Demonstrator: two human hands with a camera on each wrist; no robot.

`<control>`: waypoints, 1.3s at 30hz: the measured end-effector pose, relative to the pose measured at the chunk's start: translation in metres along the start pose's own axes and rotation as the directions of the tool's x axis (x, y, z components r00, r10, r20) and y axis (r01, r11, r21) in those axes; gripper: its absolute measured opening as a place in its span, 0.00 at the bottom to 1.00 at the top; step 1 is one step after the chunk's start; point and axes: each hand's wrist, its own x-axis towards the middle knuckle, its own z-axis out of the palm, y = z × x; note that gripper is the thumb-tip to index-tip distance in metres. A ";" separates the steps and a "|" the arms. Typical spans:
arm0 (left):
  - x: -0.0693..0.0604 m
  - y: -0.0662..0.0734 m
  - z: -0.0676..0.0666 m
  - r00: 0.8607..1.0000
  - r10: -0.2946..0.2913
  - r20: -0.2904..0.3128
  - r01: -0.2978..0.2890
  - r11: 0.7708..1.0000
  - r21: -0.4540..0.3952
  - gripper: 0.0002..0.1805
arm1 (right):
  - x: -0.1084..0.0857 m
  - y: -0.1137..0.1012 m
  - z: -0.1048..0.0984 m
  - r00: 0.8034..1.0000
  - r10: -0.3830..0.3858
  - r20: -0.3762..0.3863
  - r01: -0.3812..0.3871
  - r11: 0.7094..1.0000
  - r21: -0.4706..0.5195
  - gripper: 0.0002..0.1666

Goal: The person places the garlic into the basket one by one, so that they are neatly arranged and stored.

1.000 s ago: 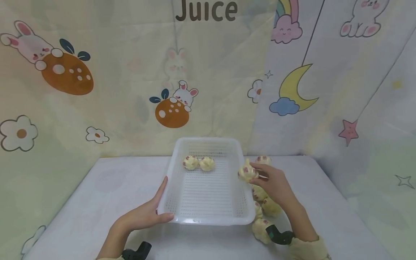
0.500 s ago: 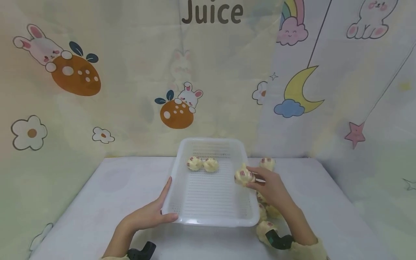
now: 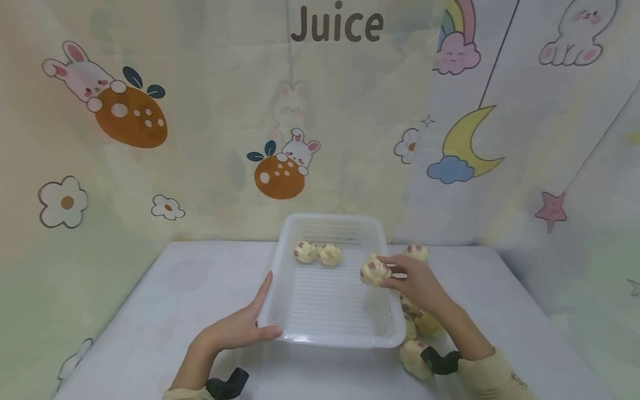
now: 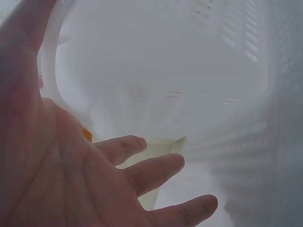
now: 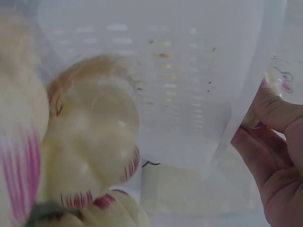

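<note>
Basket, white rectangular plastic with slotted floor and walls (image 3: 340,340), sits mid-counter, its near end apparently tipped up off the white cloth-like counter (image 3: 200,283). Left hand (image 3: 239,329) spread wide at its near left corner: thumb over the near rim, index finger straight along the outer side, the other three fingers extended beneath, per the left wrist view. Likely there to steady the basket and keep its mouth angled towards the person.

Right hand (image 3: 415,280) pinches one pale yellow garlic bulb with purple-red streaks (image 3: 374,271) by its side, thumb against fingertips. That bulb is over the basket, just inside the right rim; whether it touches anything below, cannot tell. Side hold probably leaves its underside free.

Two similar streaked bulbs (image 3: 318,254) side by side in the far left part of the basket.

Loose garlic bulbs (image 3: 414,358) on the counter along the basket's right side, partly hidden by rim, forearm and black wrist mount (image 3: 442,361); no sure count. One far bulb (image 3: 416,253) apart, beyond the right hand. Cartoon-printed backdrop (image 3: 215,100) behind.
</note>
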 end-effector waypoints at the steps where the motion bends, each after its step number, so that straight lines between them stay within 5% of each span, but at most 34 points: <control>1: 0.000 0.000 -0.001 1.000 -0.003 -0.002 0.003 1.000 0.009 0.61 | 0.003 0.001 -0.001 1.000 -0.006 0.021 0.006 1.000 0.006 0.30; 5: -0.001 0.000 -0.007 1.000 0.002 -0.003 -0.002 1.000 0.027 0.61 | 0.019 0.005 -0.004 0.993 -0.005 0.114 0.002 1.000 0.020 0.29; 12: 0.001 -0.002 -0.012 1.000 -0.004 -0.013 0.005 1.000 0.030 0.61 | 0.052 0.012 -0.007 0.963 0.099 0.252 -0.118 0.991 0.062 0.28; 18: -0.001 -0.003 -0.012 0.999 -0.020 -0.025 0.021 1.000 0.021 0.62 | 0.078 0.016 0.001 0.908 0.186 0.376 -0.245 0.963 0.114 0.26; 22: -0.002 -0.003 -0.011 0.999 -0.032 -0.032 0.033 0.999 0.026 0.61 | 0.091 0.016 0.003 0.883 0.174 0.435 -0.283 0.938 0.198 0.26; 35: -0.003 0.000 -0.002 1.000 -0.002 -0.014 0.002 1.000 0.001 0.61 | 0.103 0.021 0.016 0.902 0.233 0.362 -0.357 0.875 0.326 0.29; 39: -0.003 -0.001 -0.001 1.000 0.013 -0.006 -0.013 1.000 -0.006 0.61 | 0.099 0.013 0.017 0.914 0.269 0.304 -0.360 0.884 0.298 0.30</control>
